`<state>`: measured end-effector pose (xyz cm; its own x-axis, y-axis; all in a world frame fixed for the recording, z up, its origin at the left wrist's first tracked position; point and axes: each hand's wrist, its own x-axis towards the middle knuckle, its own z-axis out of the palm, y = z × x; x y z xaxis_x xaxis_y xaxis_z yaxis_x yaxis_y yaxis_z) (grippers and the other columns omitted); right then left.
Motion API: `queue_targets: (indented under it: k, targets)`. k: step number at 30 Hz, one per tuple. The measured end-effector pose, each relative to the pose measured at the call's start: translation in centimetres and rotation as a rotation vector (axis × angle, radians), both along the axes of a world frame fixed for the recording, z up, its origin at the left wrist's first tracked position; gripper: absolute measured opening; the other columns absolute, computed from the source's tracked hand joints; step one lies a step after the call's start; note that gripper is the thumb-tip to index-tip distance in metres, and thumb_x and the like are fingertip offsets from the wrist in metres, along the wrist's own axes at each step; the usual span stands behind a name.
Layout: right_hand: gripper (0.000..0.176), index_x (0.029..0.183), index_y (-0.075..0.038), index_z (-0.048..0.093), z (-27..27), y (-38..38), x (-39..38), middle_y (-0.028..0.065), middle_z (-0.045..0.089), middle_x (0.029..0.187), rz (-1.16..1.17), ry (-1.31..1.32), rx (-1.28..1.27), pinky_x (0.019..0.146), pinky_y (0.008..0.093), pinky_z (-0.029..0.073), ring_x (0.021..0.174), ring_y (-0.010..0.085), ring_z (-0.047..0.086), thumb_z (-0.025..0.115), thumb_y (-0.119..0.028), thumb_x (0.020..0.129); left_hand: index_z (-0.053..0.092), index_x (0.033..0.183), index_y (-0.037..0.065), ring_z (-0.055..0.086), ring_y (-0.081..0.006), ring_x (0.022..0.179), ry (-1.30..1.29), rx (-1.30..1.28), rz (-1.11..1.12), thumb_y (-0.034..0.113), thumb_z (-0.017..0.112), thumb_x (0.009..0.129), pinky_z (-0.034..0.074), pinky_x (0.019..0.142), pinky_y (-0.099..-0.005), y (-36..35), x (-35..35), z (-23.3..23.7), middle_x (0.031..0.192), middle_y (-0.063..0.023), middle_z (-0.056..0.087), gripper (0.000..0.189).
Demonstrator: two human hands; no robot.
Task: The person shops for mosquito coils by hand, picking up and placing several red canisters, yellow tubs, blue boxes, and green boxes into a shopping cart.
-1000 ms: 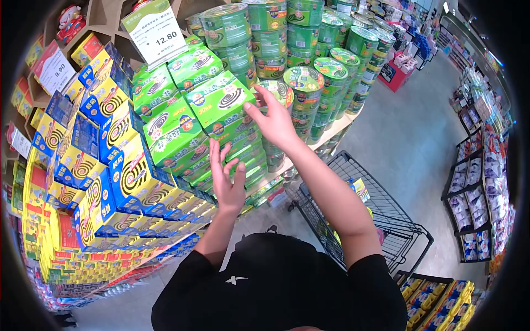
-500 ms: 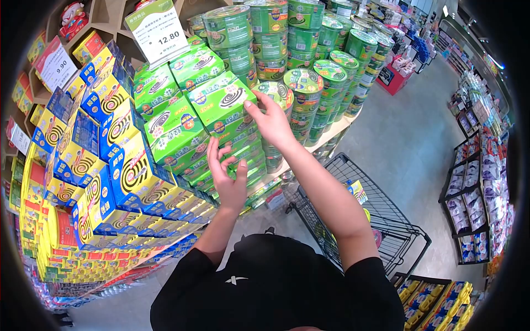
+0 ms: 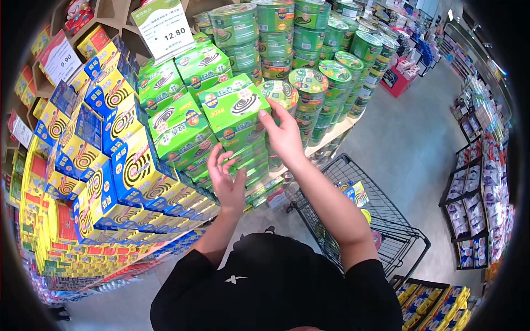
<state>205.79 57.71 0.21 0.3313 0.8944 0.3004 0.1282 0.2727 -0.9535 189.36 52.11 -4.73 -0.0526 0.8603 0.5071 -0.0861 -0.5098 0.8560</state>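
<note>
The green coil box tops its stack; it looks like light, stiff card with crushable corners, best taken by both short ends. The right hand fingers its right edge, pinching or not I cannot tell; the left hand spreads open by the lower boxes. A price card reads 12.80, a second card 9.90

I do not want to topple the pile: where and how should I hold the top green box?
Probably by its two short ends, coming from the front. The top green box lies tilted, wide printed face up, too broad for one hand. The right hand touches its right end beside the round tins; the left hand is open below.
</note>
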Motion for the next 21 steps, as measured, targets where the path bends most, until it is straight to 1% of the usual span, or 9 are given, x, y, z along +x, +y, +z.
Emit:
queue_targets:
  k: [3,6,9,12,15,16,18,19,21]
  targets:
    - [0.054,0.137,0.002,0.055,-0.3,-1.3,0.3,0.018,0.066,0.122,0.052,0.141,0.017,0.096,0.0348,0.048,0.11,0.0242,0.064,0.066,-0.032,0.098,0.031,0.152,0.003,0.047,-0.0214,0.123,-0.042,0.037,-0.01,-0.002,0.059,0.087,0.042,0.101,-0.0335,-1.2,0.1,-0.1,0.149,-0.0147,0.038,0.071]
    - [0.05,0.135,0.002,0.057,-0.4,-1.4,0.4,0.0125,0.067,0.113,0.027,0.166,0.03,0.088,0.0311,0.051,0.1,0.017,0.064,0.066,-0.032,0.099,0.029,0.154,0.003,0.047,-0.0219,0.124,-0.08,-0.064,0.047,-0.002,0.057,0.09,0.042,0.102,-0.0352,-1.1,0.0,-1.1,0.15,-0.016,0.038,0.07]
    - [0.046,0.128,0.001,0.061,-1.6,0.3,0.6,0.0107,0.065,0.111,-0.085,0.039,0.074,0.08,0.0278,0.052,0.094,0.0131,0.062,0.066,-0.033,0.099,0.029,0.156,0.003,0.046,-0.0228,0.127,-0.152,-0.21,0.028,-0.001,0.055,0.093,0.042,0.104,-0.0366,-0.9,0.3,-0.8,0.151,-0.0163,0.037,0.068]
    - [0.045,0.12,0.002,0.062,-0.2,0.2,0.1,0.0128,0.063,0.111,0.037,0.285,-0.082,0.083,0.029,0.051,0.096,0.015,0.061,0.066,-0.037,0.098,0.028,0.157,0.004,0.044,-0.0236,0.131,-0.056,-0.275,-0.024,0.001,0.054,0.095,0.042,0.106,-0.0376,-1.2,0.7,-0.1,0.153,-0.0159,0.036,0.067]
    - [0.046,0.116,0.002,0.062,-1.2,1.0,-1.0,0.0123,0.062,0.111,-0.085,0.309,-0.122,0.083,0.0291,0.05,0.096,0.0156,0.059,0.067,-0.04,0.097,0.029,0.158,0.005,0.044,-0.0228,0.132,-0.042,-0.218,-0.006,0.005,0.055,0.098,0.043,0.105,-0.0367,-0.8,0.4,-1.4,0.153,-0.0139,0.037,0.065]
    - [0.045,0.118,0.001,0.061,-2.0,1.7,-1.2,0.0101,0.062,0.108,-0.154,0.242,-0.097,0.08,0.027,0.049,0.093,0.0143,0.059,0.068,-0.037,0.096,0.029,0.157,0.005,0.044,-0.0228,0.131,-0.024,-0.223,-0.015,0.007,0.055,0.099,0.044,0.105,-0.0375,-0.7,0.2,-1.9,0.153,-0.0132,0.037,0.064]
    - [0.04,0.119,0.0,0.06,-2.5,1.4,-0.9,0.0085,0.062,0.107,-0.124,0.411,-0.081,0.078,0.0252,0.048,0.091,0.0127,0.058,0.067,-0.033,0.097,0.031,0.157,0.005,0.045,-0.0229,0.13,0.012,-0.233,-0.031,0.011,0.055,0.101,0.044,0.106,-0.0391,-0.9,-0.3,-2.8,0.153,-0.0118,0.037,0.062]
    - [0.038,0.12,0.0,0.06,-2.1,0.9,-0.9,0.0077,0.062,0.107,-0.108,0.495,-0.07,0.077,0.0243,0.047,0.09,0.0119,0.057,0.067,-0.03,0.097,0.027,0.157,0.005,0.045,-0.0241,0.132,-0.055,-0.272,-0.064,0.015,0.056,0.101,0.044,0.107,-0.0408,-1.2,-0.4,-3.0,0.153,-0.0127,0.036,0.064]
    - [0.035,0.121,-0.001,0.059,-0.7,-1.2,-0.2,0.0063,0.062,0.106,-0.081,0.518,-0.097,0.079,0.0244,0.046,0.091,0.0114,0.056,0.065,-0.026,0.098,0.02,0.159,0.005,0.044,-0.0266,0.136,-0.191,-0.351,-0.131,0.023,0.056,0.103,0.043,0.109,-0.044,-1.6,-0.5,-3.3,0.155,-0.0143,0.034,0.069]
